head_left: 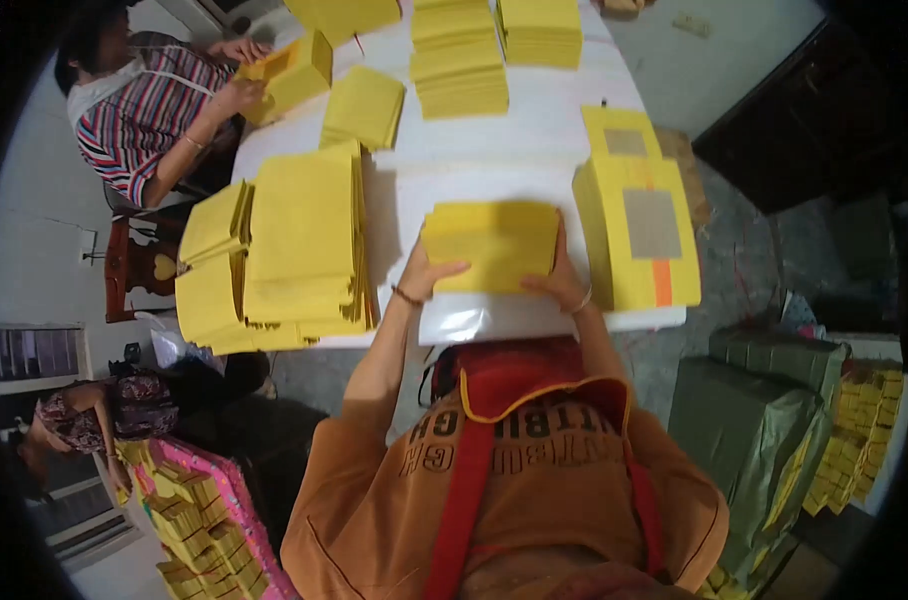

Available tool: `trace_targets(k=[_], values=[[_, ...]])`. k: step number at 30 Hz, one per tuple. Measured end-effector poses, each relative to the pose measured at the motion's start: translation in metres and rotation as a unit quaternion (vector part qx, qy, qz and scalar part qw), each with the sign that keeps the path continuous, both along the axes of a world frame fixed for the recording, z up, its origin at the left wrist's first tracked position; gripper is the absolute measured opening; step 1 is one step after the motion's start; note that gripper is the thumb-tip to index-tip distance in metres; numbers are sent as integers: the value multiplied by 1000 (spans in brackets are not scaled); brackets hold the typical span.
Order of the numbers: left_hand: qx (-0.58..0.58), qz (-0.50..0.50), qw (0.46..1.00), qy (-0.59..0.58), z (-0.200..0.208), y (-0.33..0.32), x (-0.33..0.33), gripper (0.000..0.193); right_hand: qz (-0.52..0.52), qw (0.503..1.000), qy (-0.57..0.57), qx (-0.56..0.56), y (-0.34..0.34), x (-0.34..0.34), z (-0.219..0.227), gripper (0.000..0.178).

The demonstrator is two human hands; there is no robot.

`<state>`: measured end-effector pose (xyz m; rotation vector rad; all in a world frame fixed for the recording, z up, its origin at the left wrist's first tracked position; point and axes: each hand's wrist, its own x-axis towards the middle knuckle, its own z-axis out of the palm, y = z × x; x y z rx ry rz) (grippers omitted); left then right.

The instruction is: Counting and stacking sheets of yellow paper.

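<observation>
Between my two hands is a thick stack of yellow envelopes (490, 246), upright over the white table in front of me. My left hand (424, 272) is closed on the stack's left side, its thumb lying across the near face. On the other side my right hand (562, 278) grips the right edge, thumb also on the near face. The fingers behind the stack are partly hidden. A white glossy sheet (464, 320) lies on the table under my wrists.
Tall piles of yellow envelopes (304, 230) stand at left. A yellow block with grey panels and an orange strip (634, 230) is at right. More stacks (459, 75) sit farther back. Two other people (164, 110) handle yellow pieces at left. Green-wrapped bundles (744, 430) stand lower right.
</observation>
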<state>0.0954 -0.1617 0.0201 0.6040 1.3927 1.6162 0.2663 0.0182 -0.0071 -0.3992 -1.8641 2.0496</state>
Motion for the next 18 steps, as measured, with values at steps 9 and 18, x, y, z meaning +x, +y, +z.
trace_targets(k=[9,18], values=[[-155,-152,825,522,-56,-8,-5,126,-45,964,-39,261,0,20,-30,130],[-175,-186,840,479,-59,-4,-3,108,-50,992,-66,95,-13,34,-21,110]])
